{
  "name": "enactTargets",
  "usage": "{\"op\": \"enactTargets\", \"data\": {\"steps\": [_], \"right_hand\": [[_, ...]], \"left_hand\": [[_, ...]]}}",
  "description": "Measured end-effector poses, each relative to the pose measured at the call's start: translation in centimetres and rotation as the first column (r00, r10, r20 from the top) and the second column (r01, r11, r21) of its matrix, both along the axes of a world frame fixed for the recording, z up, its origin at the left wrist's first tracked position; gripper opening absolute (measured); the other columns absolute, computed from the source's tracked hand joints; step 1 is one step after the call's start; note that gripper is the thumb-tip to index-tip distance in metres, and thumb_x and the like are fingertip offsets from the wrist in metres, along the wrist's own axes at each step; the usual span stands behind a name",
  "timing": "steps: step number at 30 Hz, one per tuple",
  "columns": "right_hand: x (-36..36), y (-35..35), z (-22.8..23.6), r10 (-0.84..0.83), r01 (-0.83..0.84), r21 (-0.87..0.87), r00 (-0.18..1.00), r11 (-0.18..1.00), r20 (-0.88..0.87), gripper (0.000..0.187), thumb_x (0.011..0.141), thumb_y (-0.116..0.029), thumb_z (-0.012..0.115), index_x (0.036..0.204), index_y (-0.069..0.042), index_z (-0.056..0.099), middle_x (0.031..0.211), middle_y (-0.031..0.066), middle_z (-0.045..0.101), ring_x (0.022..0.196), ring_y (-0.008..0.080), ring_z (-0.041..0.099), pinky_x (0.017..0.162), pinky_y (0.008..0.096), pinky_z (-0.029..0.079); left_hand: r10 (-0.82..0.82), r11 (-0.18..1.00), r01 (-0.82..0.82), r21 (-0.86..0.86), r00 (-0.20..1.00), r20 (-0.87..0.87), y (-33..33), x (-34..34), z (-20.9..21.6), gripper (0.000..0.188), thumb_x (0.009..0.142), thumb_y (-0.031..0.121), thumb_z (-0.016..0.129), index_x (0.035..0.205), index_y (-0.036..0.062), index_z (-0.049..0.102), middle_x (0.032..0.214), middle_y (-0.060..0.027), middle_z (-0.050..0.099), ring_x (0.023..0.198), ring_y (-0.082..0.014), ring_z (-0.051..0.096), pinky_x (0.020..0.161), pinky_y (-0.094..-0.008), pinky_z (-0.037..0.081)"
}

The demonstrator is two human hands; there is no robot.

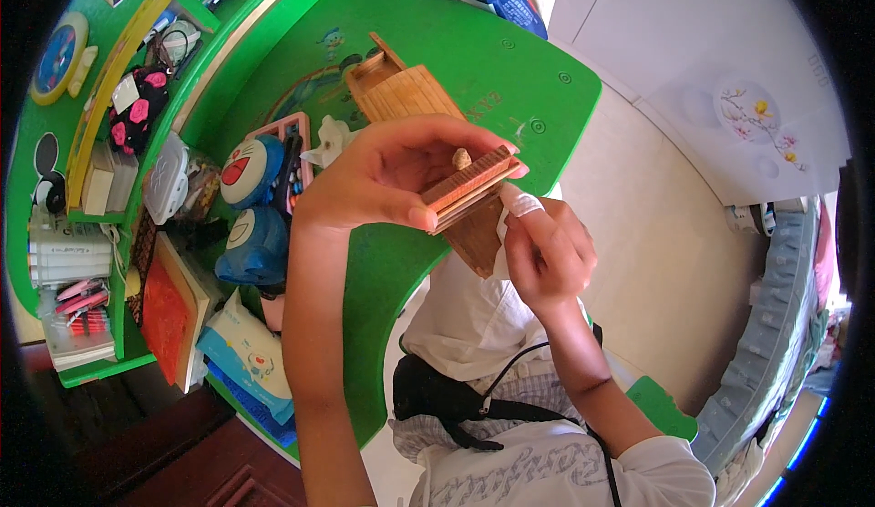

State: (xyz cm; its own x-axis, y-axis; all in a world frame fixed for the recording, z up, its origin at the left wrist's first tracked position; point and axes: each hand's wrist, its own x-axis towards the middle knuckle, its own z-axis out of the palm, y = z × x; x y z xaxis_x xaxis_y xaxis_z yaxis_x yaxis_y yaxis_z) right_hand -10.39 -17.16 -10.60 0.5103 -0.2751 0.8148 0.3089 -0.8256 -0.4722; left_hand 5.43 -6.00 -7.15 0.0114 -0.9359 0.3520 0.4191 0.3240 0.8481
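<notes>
Blue-and-white rounded figurine (258, 173) on a green desk (538, 79); left hand (369, 170) clasping a small reddish-brown wooden block (469, 182) above the desk's edge; beyond, a light-brown wooden box (412, 93); right hand (551, 256), white wrapping (522, 202) on index finger, beside the block's right end, grip indeterminable.

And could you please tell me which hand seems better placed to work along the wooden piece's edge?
Probably the right hand: with a white wrap on one finger, it is at or very near the wooden piece, while the left hand is busy gripping that piece.
</notes>
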Motion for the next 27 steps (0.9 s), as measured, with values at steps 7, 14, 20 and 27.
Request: {"op": "enactTargets", "data": {"steps": [7, 14, 20, 27], "right_hand": [[0.5, 0.3, 0.3, 0.047, -0.046, -0.017, 0.999, 0.999, 0.018, 0.037, 0.058, 0.002, 0.063, 0.094, 0.0, 0.061, 0.07, 0.0105, 0.057, 0.053, 0.0189, 0.055, 0.045, 0.0269, 0.043], [0.7, 0.4, 0.2, 0.039, -0.037, -0.075, 0.999, 0.997, 0.027, 0.036, 0.058, -0.001, 0.065, 0.094, 0.0, 0.062, 0.069, 0.0089, 0.056, 0.053, 0.0179, 0.055, 0.044, 0.026, 0.043], [0.6, 0.6, 0.1, 0.028, -0.02, -0.096, 0.997, 0.995, 0.078, 0.036, 0.058, 0.002, 0.065, 0.094, 0.001, 0.061, 0.068, 0.009, 0.055, 0.053, 0.0178, 0.055, 0.044, 0.0261, 0.043], [0.0, 0.9, 0.2, -0.02, 0.02, -0.004, 0.998, 1.0, 0.058, 0.036, 0.058, 0.004, 0.064, 0.094, 0.002, 0.061, 0.067, 0.0093, 0.056, 0.054, 0.0191, 0.056, 0.045, 0.026, 0.044]], "left_hand": [[-0.004, 1.0, 0.004, -0.021, 1.0, 0.001, 0.0, -0.1, 0.1, 0.065, 0.068, 0.01, 0.071, 0.121, -0.0061, 0.038, 0.121, -0.0175, 0.046, 0.113, -0.0248, 0.045, 0.094, -0.0308, 0.035], [0.001, 1.0, -0.001, -0.003, 1.0, -0.003, 0.2, 0.0, 0.1, 0.065, 0.068, 0.009, 0.071, 0.121, -0.0062, 0.037, 0.121, -0.018, 0.045, 0.113, -0.0249, 0.045, 0.094, -0.0308, 0.035], [0.003, 1.0, -0.003, -0.001, 1.0, 0.006, 0.2, 0.0, 0.2, 0.065, 0.067, 0.009, 0.071, 0.121, -0.006, 0.037, 0.121, -0.0178, 0.045, 0.114, -0.0247, 0.044, 0.095, -0.0311, 0.035], [0.001, 1.0, -0.001, -0.012, 1.0, -0.023, 0.2, -0.1, 0.1, 0.064, 0.068, 0.007, 0.07, 0.121, -0.0062, 0.037, 0.122, -0.0172, 0.044, 0.116, -0.0262, 0.042, 0.096, -0.0333, 0.034]]}}
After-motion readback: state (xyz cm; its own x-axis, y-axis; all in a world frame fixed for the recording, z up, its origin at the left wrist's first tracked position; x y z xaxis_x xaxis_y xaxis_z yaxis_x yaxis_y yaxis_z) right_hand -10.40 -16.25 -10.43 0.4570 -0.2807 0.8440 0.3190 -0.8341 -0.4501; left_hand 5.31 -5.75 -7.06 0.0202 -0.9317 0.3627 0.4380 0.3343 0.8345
